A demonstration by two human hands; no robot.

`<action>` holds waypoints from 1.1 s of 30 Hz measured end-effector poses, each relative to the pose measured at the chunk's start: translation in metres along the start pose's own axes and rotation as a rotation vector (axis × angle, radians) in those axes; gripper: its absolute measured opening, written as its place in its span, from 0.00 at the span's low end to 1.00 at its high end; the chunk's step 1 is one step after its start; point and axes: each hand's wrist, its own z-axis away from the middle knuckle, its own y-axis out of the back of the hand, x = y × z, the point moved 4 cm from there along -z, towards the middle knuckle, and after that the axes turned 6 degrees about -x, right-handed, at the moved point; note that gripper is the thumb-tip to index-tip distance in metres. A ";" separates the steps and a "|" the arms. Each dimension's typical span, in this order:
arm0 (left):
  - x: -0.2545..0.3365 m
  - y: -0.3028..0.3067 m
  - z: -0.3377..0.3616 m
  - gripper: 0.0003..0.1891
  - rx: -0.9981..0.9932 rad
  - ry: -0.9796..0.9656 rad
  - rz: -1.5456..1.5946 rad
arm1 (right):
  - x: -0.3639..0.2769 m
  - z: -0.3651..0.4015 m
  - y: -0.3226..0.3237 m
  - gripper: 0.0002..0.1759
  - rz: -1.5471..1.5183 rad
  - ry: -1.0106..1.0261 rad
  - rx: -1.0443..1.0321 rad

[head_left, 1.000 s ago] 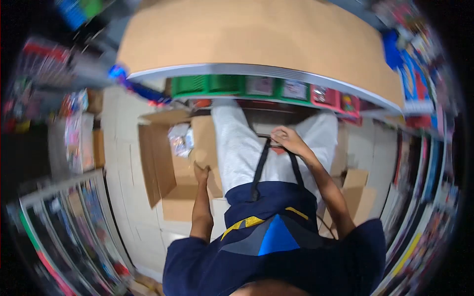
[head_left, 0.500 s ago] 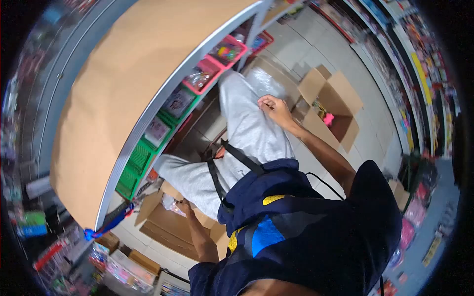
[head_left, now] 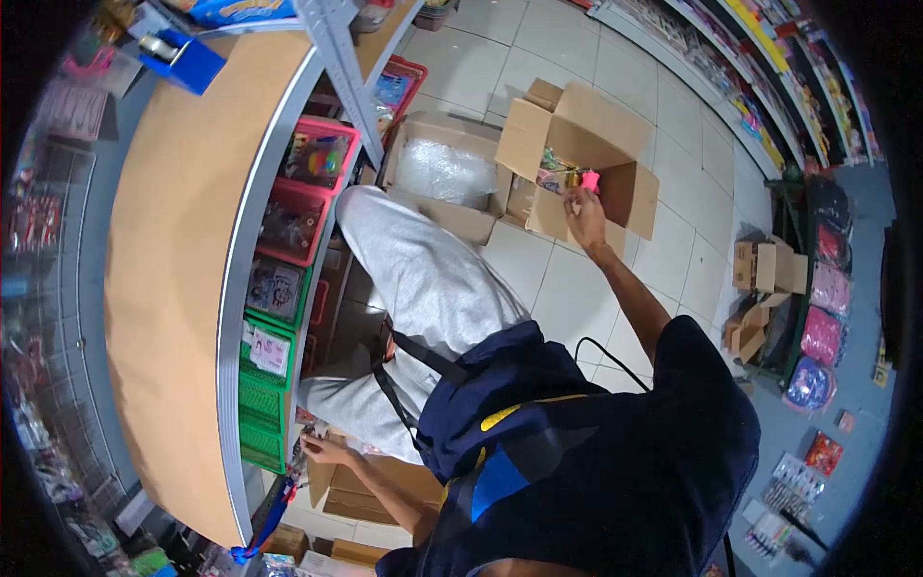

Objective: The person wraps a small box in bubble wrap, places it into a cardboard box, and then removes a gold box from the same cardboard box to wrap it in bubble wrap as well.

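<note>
My right hand (head_left: 586,217) reaches over the near flap of an open cardboard box (head_left: 626,197), fingers curled at a bright pink item (head_left: 590,182). Other small colourful packaged items (head_left: 552,177) lie in that box beside the fingers. My left hand (head_left: 325,450) is down by the shelf's lower edge, its fingers pinched together near the end of the green baskets (head_left: 261,412). I cannot tell what the left fingers hold. Below that forearm stands a second open cardboard box (head_left: 370,498), partly hidden by the arm and leg.
Pink baskets (head_left: 291,223) and green ones line the shelf under a wooden top (head_left: 183,288). A carton with clear plastic wrap (head_left: 447,173) stands beyond my knee. Stocked shelves (head_left: 702,72) run along the far side. Small cartons (head_left: 764,279) stand at the right.
My right hand has gone from above my thigh to the box with the pink item. My left hand has moved from inside the lower box to the shelf edge. The view has shifted.
</note>
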 end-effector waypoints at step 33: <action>0.452 -0.073 -0.074 0.41 -0.403 -0.988 -0.597 | 0.302 -0.026 -0.180 0.60 0.018 -0.935 -0.512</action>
